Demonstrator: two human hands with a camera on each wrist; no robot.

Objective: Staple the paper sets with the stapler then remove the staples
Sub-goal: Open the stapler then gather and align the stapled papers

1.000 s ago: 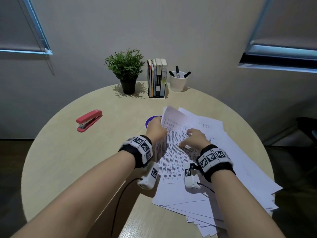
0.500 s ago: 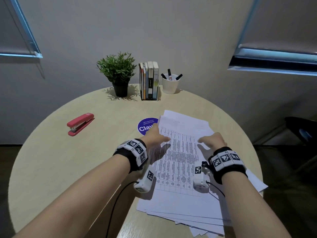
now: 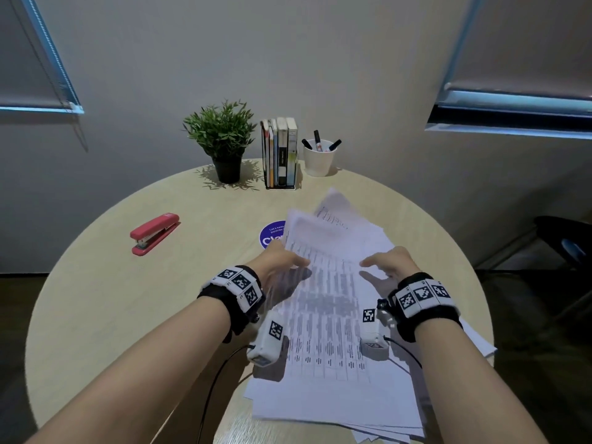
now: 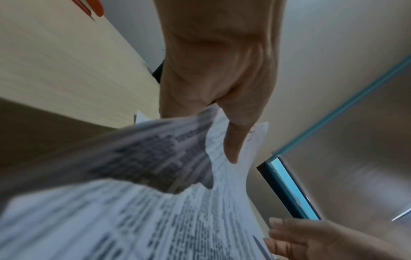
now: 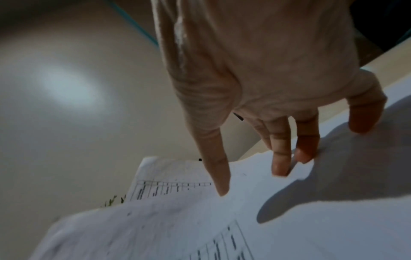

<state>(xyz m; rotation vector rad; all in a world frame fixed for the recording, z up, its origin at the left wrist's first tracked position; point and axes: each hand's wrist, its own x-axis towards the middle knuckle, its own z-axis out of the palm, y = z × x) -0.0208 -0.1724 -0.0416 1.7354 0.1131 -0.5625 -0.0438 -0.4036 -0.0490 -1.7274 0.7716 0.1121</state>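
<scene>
Head view: loose heap of printed papers (image 3: 336, 363) on the round tabletop (image 3: 96, 299), right of centre, long axis running away from the person toward the books (image 3: 279, 152). Left hand (image 3: 282, 261) has the far-left corner of the upper sheets lifted; left wrist view shows the thumb on top of the printed page and paper passing into the web of the hand, so this grip is pinching the sheets (the fingers underneath are hidden). Right hand (image 3: 389, 262) hovers low at the heap's right side, fingers spread and fairly straight; right wrist view puts the fingertips (image 5: 281, 168) at or just above the top sheet, holding nothing. Contact cannot be told for sure.

Red stapler (image 3: 153, 233) lies untouched on the tabletop, well apart to the left of the heap, its long axis slanting up-right, mouth end toward the person. The left hand is clearly the nearer one to it, but that hand is occupied.

Judgement: a set is being separated and squared; no stapling begun. Lifted sheets blur, so edges are unreadable.

Also present: potted plant (image 3: 224, 142), white pen cup (image 3: 318, 161), blue sticker (image 3: 272, 233) partly under the papers.
</scene>
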